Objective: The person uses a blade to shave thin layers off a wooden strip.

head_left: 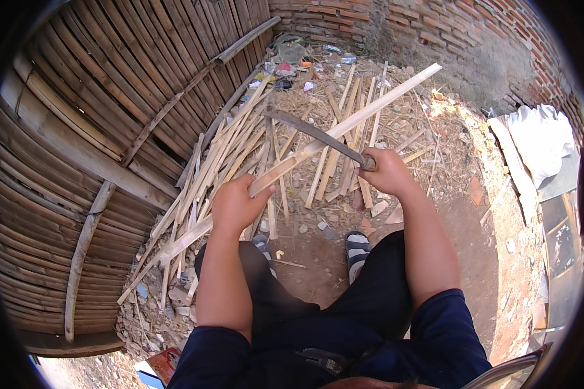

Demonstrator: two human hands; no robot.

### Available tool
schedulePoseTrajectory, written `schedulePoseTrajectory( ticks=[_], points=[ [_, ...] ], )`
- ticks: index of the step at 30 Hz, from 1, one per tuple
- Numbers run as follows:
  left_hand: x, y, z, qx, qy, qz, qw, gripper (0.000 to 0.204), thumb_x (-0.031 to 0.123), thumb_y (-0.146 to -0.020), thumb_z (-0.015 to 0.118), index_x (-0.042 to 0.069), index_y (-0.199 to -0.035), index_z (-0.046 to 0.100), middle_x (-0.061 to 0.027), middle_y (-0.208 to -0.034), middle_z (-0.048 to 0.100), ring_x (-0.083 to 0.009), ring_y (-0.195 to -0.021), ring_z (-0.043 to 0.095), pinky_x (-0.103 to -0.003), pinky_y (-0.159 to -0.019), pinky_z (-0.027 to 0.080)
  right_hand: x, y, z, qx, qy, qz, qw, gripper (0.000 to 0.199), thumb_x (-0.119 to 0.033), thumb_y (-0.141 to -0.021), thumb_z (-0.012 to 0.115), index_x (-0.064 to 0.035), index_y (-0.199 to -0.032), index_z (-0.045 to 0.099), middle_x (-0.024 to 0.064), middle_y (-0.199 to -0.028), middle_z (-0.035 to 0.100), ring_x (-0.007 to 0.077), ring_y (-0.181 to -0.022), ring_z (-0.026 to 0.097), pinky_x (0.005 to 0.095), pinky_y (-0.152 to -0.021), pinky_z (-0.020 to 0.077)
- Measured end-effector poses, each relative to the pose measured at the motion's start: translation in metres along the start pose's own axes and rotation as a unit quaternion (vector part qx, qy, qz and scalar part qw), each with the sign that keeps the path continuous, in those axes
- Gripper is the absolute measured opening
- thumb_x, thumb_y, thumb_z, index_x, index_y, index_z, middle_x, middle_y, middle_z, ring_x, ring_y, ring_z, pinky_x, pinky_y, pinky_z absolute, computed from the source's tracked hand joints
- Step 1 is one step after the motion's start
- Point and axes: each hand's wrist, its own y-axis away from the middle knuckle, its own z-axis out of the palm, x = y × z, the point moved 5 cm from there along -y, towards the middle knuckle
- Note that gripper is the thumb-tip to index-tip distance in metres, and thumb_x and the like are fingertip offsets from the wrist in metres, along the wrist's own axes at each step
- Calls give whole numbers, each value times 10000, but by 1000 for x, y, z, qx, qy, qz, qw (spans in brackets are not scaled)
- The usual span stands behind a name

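Note:
My left hand (237,202) is closed around a long pale bamboo strip (376,107). The strip slants from the lower left, past my left forearm, up to the far right. In my right hand (386,172) is the handle of a machete (311,131) with a dark, slightly curved blade. The blade points to the far left and crosses the strip beyond my left hand; I cannot tell whether its edge is biting into the wood. Beneath, many split bamboo strips (230,155) lie piled to the left, and several more strips (334,159) are scattered in the middle.
A bamboo slat wall (65,162) runs along the left, and a brick wall (435,35) closes the far side. Litter (292,68) and shavings cover the far ground. My sandalled feet (357,253) stand on dirt. A white sack (542,139) sits at the right.

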Motion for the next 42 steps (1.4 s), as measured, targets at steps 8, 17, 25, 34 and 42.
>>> schedulePoseTrajectory(
  ticks=[8,17,25,34,42],
  points=[
    [-13,-1,-3,-11,28,-4,1000,486,508,-845,864,43,-961,784,-176,-744,720,-351,-724,725,-459,-692,546,-18,-1,4,-4,29,-20,999,369,-276,-875,839,-51,-1150,743,242,-945,758,448,-933,738,508,-826,578],
    [-7,0,-6,14,50,7,999,477,525,-850,850,58,-916,776,-170,-746,725,-379,-737,725,-477,-696,554,64,8,-37,195,-69,111,972,410,-307,-866,857,-31,-1149,749,235,-938,756,423,-904,742,492,-809,567],
    [2,1,2,6,45,-2,999,476,460,-840,882,31,-1028,802,-176,-793,744,-328,-731,728,-429,-706,548,-29,6,11,14,46,-75,996,301,-254,-869,832,-71,-1095,753,223,-952,764,440,-926,730,534,-820,575],
    [-5,1,-7,16,24,-1,1000,486,539,-854,843,65,-947,787,-182,-782,740,-398,-788,739,-498,-725,569,46,-6,-12,80,-38,69,994,413,-330,-867,850,-63,-1171,762,240,-997,768,436,-940,737,497,-840,576],
    [0,1,-3,22,-2,18,1000,464,527,-858,839,73,-942,787,-176,-793,744,-398,-798,740,-504,-726,567,70,0,-16,131,-67,109,983,480,-341,-865,858,-25,-1208,745,240,-1022,770,429,-1006,745,487,-901,577]
  ],
)
